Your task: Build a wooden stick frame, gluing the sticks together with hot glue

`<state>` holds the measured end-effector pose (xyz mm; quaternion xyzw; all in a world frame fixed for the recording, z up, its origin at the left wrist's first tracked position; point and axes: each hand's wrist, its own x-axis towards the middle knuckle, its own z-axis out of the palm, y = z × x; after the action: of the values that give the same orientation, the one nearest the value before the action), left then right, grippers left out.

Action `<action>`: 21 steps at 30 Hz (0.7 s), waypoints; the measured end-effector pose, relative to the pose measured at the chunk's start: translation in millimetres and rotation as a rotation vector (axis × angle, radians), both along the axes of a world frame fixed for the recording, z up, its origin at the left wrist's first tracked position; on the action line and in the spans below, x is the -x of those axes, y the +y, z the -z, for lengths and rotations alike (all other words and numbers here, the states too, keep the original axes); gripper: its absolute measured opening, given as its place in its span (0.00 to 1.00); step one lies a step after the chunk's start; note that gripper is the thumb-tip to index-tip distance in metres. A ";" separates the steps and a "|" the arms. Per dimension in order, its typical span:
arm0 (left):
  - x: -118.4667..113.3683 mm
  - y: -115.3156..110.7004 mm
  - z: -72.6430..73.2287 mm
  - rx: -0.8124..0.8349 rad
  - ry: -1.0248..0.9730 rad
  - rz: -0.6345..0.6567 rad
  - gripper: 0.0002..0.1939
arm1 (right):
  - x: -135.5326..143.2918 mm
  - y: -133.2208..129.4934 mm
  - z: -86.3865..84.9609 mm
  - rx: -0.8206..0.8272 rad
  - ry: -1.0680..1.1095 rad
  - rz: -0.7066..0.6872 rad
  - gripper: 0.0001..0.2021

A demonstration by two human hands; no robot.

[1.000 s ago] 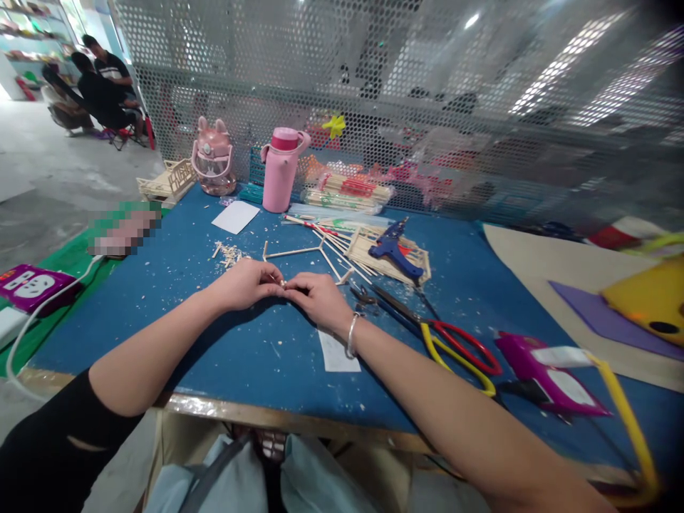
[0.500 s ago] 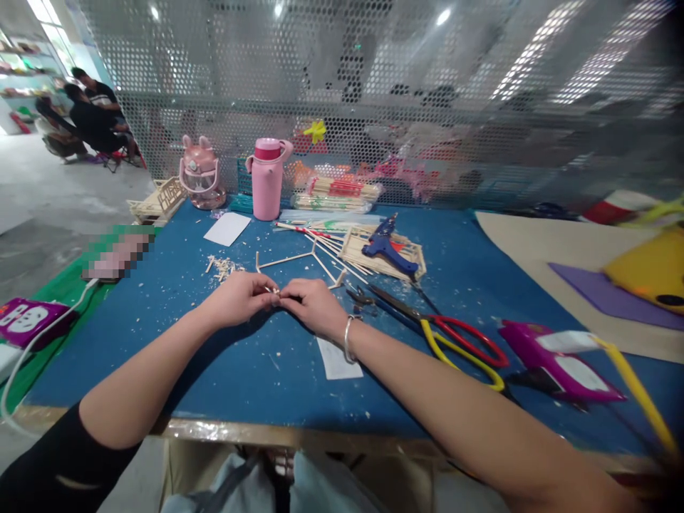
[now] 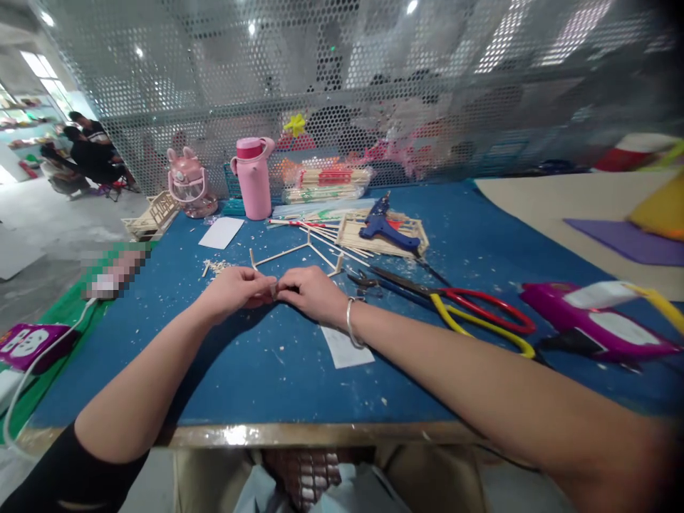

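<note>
My left hand (image 3: pixel 235 291) and my right hand (image 3: pixel 315 296) meet over the blue table, fingertips pinched together. Between them is a tiny pale piece (image 3: pixel 274 291), mostly covered by the fingers and too small to name. Just beyond the hands lies an angled frame of thin wooden sticks (image 3: pixel 283 254), with short upright pieces at its ends. Wood scraps (image 3: pixel 218 266) are heaped near my left hand. Beside my right wrist are small dark cutters (image 3: pixel 365 281) and a white paper (image 3: pixel 347 349), partly under the wrist.
Scissors (image 3: pixel 406 285) with red and yellow handles lie right. A blue glue gun (image 3: pixel 385 231) rests on a stick-built panel (image 3: pixel 350 231), near loose sticks. A purple device (image 3: pixel 598 320) is far right. Behind stand a pink flask (image 3: pixel 255 185), a pink-lidded bottle (image 3: pixel 192 189) and a perforated metal screen (image 3: pixel 214 78).
The view has shifted a little, moving the table items in the picture. Both hands stay together at the small piece; their fingers have turned slightly, and the right thumb and forefinger show a gap.
</note>
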<state>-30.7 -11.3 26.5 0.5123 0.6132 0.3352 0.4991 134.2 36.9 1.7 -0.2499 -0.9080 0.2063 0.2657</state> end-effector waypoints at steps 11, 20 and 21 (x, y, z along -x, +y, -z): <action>0.5 -0.4 -3.8 0.074 -0.108 -0.057 0.18 | -0.5 6.8 -2.4 0.470 0.253 0.159 0.08; -2.9 -1.9 -9.9 0.105 -0.106 -0.081 0.15 | 3.0 0.6 -3.9 0.286 0.115 0.107 0.08; -3.3 -2.2 -10.5 0.106 -0.109 -0.082 0.16 | 3.4 0.3 -4.2 0.260 0.097 0.101 0.08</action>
<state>-27.4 -13.5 37.0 0.4406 0.6227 0.3495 0.5441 130.8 37.1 5.9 -0.3173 -0.8459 0.3203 0.2849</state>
